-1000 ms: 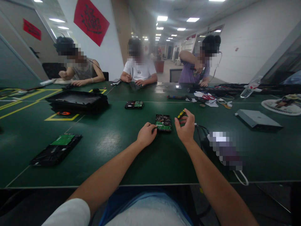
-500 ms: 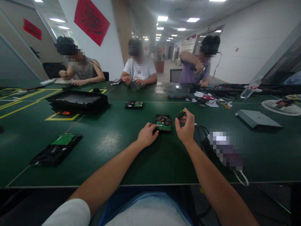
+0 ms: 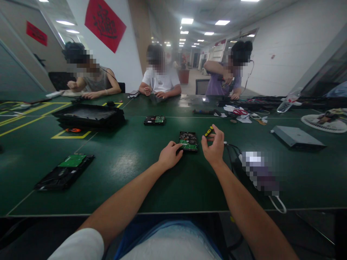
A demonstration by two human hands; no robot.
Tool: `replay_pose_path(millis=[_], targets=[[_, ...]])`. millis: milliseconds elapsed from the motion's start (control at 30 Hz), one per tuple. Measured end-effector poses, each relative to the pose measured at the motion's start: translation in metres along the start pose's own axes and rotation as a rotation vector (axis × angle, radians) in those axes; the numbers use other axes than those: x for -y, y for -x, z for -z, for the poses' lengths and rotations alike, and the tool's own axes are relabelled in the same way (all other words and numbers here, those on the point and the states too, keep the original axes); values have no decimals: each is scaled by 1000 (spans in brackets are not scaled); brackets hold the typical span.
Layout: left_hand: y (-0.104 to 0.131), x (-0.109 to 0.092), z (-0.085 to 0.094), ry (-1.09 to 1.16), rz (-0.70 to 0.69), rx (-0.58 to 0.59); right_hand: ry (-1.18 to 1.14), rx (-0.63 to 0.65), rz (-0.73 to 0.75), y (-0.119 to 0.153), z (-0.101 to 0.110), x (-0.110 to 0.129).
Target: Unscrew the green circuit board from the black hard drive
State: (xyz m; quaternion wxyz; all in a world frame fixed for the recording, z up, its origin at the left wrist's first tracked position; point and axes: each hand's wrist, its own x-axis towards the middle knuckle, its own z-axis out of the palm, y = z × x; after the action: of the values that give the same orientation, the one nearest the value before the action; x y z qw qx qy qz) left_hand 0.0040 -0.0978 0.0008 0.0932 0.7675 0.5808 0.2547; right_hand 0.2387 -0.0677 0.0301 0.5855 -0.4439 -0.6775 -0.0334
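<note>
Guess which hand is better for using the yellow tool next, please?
Probably the right hand: its grip holds the yellow-and-black tool beside the drive. The left hand has fingers at the drive's left edge, seemingly better for steadying.

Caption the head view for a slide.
Left hand on a hard drive, right hand holding a yellow-and-black screwdriver.

Dim, cool indoor light, from ceiling lamps that blow out to white. Glare patch on green tabletop, left of center. Milky haze by the middle person. Wide-angle stretch toward edges. Small parts on the drive soft. Faces and phone pixelated.
</note>
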Motion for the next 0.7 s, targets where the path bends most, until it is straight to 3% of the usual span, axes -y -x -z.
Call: replay_pose_path(millis=[700], targets=[[-2, 0, -3, 18, 27, -71, 8, -13, 12, 0, -1, -2]])
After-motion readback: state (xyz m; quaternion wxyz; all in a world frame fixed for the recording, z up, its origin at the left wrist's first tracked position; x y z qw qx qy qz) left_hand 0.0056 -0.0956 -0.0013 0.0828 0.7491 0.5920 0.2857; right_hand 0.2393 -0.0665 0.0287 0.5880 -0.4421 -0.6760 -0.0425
